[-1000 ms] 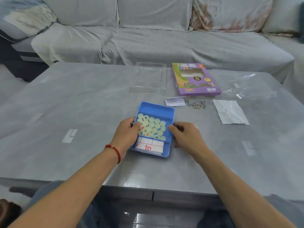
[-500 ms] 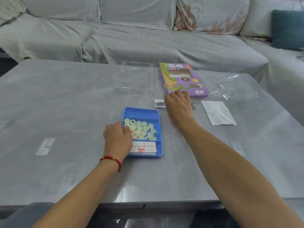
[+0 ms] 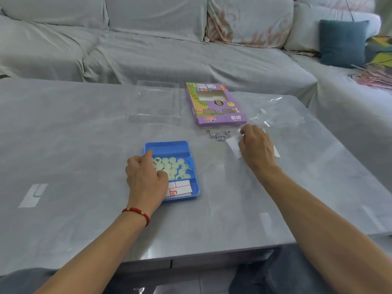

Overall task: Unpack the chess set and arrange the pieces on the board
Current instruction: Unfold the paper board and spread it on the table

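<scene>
Head view: a blue tray (image 3: 192, 190) was seen at centre frame on the grey table (image 3: 74, 145), filled with pale round pieces (image 3: 172, 166) and a folded red-lined board (image 3: 180, 188) at its lower end. The left hand (image 3: 145, 179) was laid over the tray's left edge, fingers curled, index finger stretched up along the rim; whether a piece was held could not be told. To the right, the right hand (image 3: 256, 148) was curled onto a white paper (image 3: 233, 145), with the pinch itself hidden. Metal rings (image 3: 218, 135) were seen between tray and purple box (image 3: 216, 103). A clear lid (image 3: 154, 102) was seen left of the box, and a plastic bag (image 3: 275, 113) at its right.
</scene>
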The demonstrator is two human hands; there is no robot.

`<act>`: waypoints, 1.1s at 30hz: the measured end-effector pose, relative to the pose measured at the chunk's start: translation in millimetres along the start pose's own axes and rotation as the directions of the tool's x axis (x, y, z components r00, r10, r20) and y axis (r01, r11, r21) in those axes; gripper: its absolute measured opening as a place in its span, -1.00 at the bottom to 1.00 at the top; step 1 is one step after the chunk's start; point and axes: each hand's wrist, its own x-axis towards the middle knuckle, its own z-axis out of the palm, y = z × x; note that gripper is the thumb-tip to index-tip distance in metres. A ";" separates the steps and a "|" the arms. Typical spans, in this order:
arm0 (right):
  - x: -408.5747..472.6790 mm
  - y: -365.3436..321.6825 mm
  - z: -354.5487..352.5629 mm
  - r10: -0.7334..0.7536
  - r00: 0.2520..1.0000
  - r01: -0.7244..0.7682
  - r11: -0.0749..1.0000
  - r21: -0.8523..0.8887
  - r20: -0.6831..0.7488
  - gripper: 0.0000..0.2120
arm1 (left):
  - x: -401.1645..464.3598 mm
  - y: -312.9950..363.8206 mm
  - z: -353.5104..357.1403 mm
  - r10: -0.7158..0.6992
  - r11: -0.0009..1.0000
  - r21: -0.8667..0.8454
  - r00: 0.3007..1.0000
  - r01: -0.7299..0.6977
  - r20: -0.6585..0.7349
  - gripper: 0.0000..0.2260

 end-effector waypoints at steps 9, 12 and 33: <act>-20.5 23.6 22.5 0.236 0.921 -0.211 0.971 -0.113 0.310 -0.62 | 4.4 -9.9 5.9 0.036 0.999 -0.004 0.999 -0.036 -0.033 -0.54; -18.6 42.5 21.5 0.317 0.887 -0.283 0.948 -0.147 0.337 -0.63 | 5.0 -10.9 8.3 0.041 0.999 0.004 0.998 -0.041 -0.047 -0.56; -6.5 14.5 33.3 0.278 0.834 -0.237 0.961 -0.145 0.476 -0.38 | -8.2 -9.9 -1.1 0.151 0.988 0.026 0.988 -0.151 0.017 -0.61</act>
